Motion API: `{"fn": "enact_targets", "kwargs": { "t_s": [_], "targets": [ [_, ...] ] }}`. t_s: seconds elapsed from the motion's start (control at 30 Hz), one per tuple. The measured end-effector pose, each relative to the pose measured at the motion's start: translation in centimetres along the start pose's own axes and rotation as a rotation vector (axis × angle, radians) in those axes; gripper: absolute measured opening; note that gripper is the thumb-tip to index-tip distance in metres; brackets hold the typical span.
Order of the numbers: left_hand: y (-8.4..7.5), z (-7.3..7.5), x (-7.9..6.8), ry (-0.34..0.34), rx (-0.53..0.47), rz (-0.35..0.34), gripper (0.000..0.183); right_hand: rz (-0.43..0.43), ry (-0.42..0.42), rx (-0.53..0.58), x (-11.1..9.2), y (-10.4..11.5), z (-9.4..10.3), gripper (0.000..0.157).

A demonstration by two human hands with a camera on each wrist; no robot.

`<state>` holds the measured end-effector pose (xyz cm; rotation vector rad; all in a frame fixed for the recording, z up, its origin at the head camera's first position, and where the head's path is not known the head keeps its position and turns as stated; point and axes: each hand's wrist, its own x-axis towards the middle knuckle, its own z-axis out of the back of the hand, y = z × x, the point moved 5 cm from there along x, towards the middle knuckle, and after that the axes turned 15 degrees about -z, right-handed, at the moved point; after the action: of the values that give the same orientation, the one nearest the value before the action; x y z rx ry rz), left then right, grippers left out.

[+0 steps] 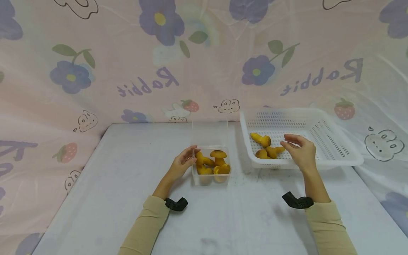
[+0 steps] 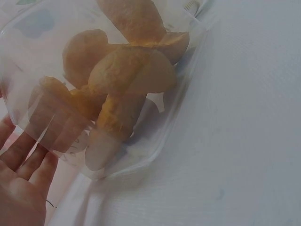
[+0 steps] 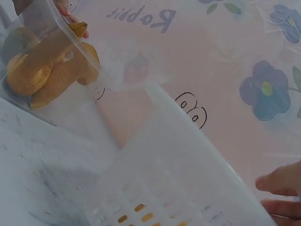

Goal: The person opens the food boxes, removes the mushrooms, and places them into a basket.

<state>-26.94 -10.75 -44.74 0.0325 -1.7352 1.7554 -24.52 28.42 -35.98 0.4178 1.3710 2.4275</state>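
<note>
A clear plastic box holds several yellow-brown mushrooms, and its transparent lid is raised at the back. My left hand touches the left side of the box, its fingers fairly straight along the wall. In the left wrist view, the fingers lie against the outside of the box. Over the front of a white basket, my right hand hovers with thumb and fingers apart and nothing between them. Just left of it, three similar mushrooms lie in the basket.
Box and basket stand on a white table, with a narrow gap between them. Behind them hangs a patterned curtain that also surrounds the sides. Each wrist carries a black device.
</note>
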Motion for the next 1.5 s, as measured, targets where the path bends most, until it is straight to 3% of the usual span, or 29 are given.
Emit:
{"fn": "enact_targets", "kwargs": {
  "t_s": [0.33, 0.63, 0.9, 1.23, 1.5],
  "targets": [
    [0.2, 0.1, -0.1, -0.001, 0.006, 0.018, 0.054, 0.041, 0.029, 0.089, -0.6, 0.8, -0.2, 0.032],
    [0.0, 0.1, 0.0, -0.008, 0.004, 0.035, 0.053, 0.160, 0.126, 0.146, -2.4, 2.7, -1.7, 0.026],
    [0.2, 0.2, 0.0, -0.007, 0.009, 0.034, 0.053, 0.170, 0.220, 0.250, -3.7, 4.1, -3.0, 0.030],
    [0.3, 0.2, 0.0, -0.001, 0.021, 0.031, 0.053, 0.294, 0.268, 0.218, -6.1, 5.5, -4.6, 0.020],
    [0.2, 0.1, -0.1, -0.001, 0.013, 0.030, 0.052, 0.324, 0.298, 0.186, -6.9, 5.8, -6.0, 0.020]
  ]
}}
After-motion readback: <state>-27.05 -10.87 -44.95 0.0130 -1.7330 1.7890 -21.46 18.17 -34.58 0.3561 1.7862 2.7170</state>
